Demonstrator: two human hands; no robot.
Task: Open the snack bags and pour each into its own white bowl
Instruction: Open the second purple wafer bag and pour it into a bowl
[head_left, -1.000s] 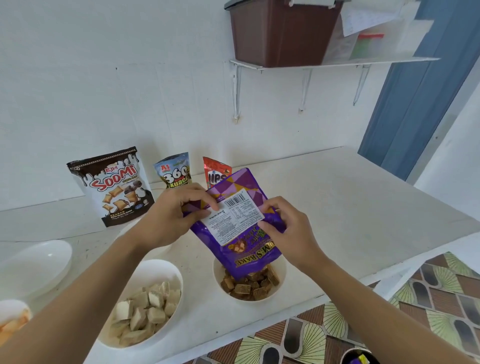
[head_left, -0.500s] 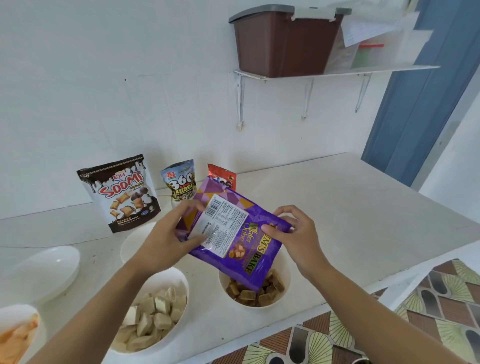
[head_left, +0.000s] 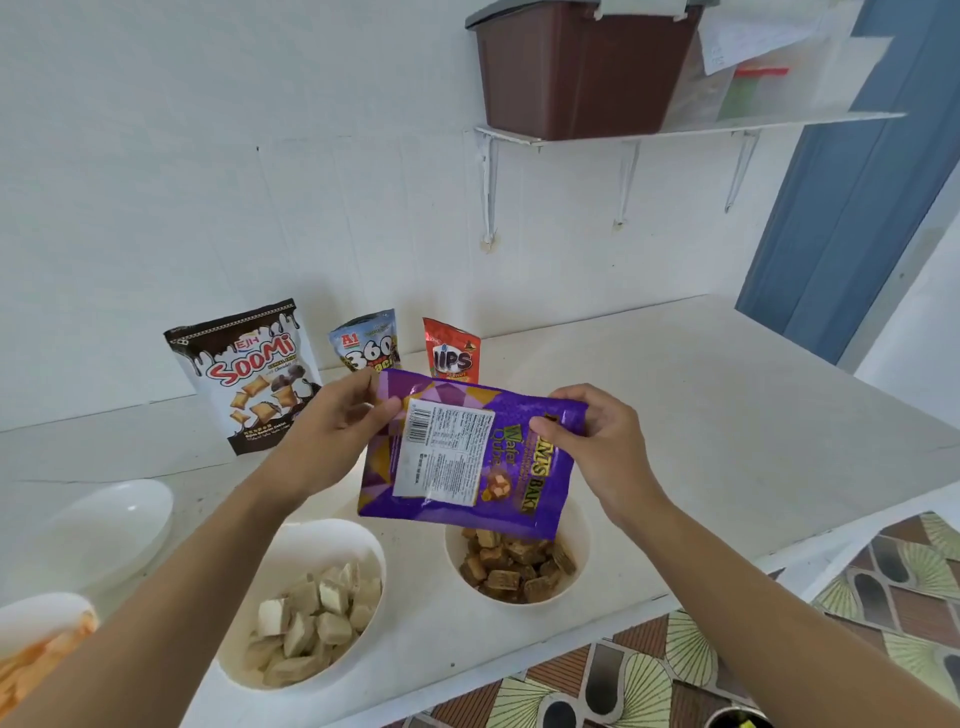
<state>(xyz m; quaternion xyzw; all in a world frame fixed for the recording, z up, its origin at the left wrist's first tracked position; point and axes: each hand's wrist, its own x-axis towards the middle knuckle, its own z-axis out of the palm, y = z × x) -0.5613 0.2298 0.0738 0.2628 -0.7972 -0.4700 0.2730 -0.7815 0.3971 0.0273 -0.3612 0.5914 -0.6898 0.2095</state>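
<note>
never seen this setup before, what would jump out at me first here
The purple bag comes first, held in both hands at the centre, tipped over a bowl of brown wafer cubes. Left of that sits a bowl of pale cubes. Three unopened bags stand at the wall behind: Soomi, 360 and a red one.

Four snack bags (head_left: 470, 452), four bowls (head_left: 519, 566).

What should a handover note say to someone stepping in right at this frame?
Left hand and right hand: both grip the purple wafer bag, tilted over the bowl of brown wafers.
Done: pale wafer cubes fill the next bowl; an orange snack sits in the far-left bowl.
Left: Soomi bag, 360 bag and red bag stand by the wall; one empty white bowl shows.
</note>
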